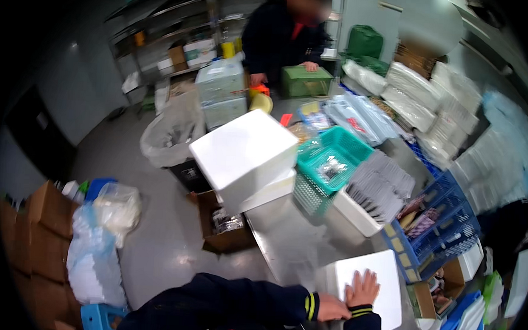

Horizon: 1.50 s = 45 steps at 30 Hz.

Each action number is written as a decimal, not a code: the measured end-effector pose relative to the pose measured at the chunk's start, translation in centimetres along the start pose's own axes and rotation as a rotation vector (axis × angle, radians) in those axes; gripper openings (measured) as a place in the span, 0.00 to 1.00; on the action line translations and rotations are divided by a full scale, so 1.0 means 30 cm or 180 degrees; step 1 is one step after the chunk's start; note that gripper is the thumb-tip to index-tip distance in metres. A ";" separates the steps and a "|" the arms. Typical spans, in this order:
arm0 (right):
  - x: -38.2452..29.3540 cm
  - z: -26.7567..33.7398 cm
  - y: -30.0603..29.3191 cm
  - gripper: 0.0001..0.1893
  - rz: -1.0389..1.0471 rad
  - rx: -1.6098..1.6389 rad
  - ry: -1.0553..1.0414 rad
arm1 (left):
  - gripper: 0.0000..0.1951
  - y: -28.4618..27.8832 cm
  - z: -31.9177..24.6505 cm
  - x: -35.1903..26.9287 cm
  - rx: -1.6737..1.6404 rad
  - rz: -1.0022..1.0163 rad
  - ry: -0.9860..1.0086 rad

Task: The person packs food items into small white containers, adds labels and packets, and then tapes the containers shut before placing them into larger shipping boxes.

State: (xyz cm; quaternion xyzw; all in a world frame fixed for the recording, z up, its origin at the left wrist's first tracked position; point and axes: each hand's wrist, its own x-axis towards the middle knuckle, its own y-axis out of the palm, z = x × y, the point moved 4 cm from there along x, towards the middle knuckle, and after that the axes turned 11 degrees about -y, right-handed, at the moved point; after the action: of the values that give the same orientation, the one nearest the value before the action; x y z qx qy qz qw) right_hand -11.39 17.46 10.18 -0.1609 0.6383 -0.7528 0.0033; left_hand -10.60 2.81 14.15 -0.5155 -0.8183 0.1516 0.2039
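Note:
My right hand (363,287) lies flat on top of a white foam box (384,301), its fingers spread. The box stands on the steel table (305,239) just in front of me. Beside my right wrist, at the near left part of the box, is my left hand (333,308). Its fingertips meet the right wrist or cuff, and whether it grips anything is hard to make out. Both arms wear dark sleeves with yellow-striped cuffs.
Stacked foam boxes (247,150) and green plastic baskets (336,157) stand farther up the table. Grey flat pieces fill a white container (360,215). A blue crate (440,223) is at right. Across the table, a person (275,40) touches a green box (307,83). An open carton (224,234) sits left.

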 end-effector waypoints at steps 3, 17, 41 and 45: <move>-0.010 -0.009 -0.005 0.23 -0.0569 0.0026 -0.0296 | 0.14 -0.414 -0.317 -0.218 -0.0141 -0.1121 0.0438; 0.204 1.463 0.347 0.11 0.1217 0.2417 -0.1909 | 0.08 -0.891 -1.066 -1.704 0.0500 -0.2974 0.2074; 1.692 3.515 0.984 0.14 0.1906 0.2583 -0.3866 | 0.21 -2.163 -0.437 -3.398 0.0924 -0.5703 -0.0591; 1.987 3.971 1.091 0.18 0.2306 0.2340 -0.4285 | 0.11 -2.285 -0.228 -3.739 0.0328 -0.6510 -0.2148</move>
State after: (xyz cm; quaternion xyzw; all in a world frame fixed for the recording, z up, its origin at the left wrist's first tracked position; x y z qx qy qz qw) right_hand -45.14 -115.49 8.77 -0.3490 0.2271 -0.6085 0.6755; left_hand -17.62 -127.46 31.62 0.4904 -0.8678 0.0780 0.0192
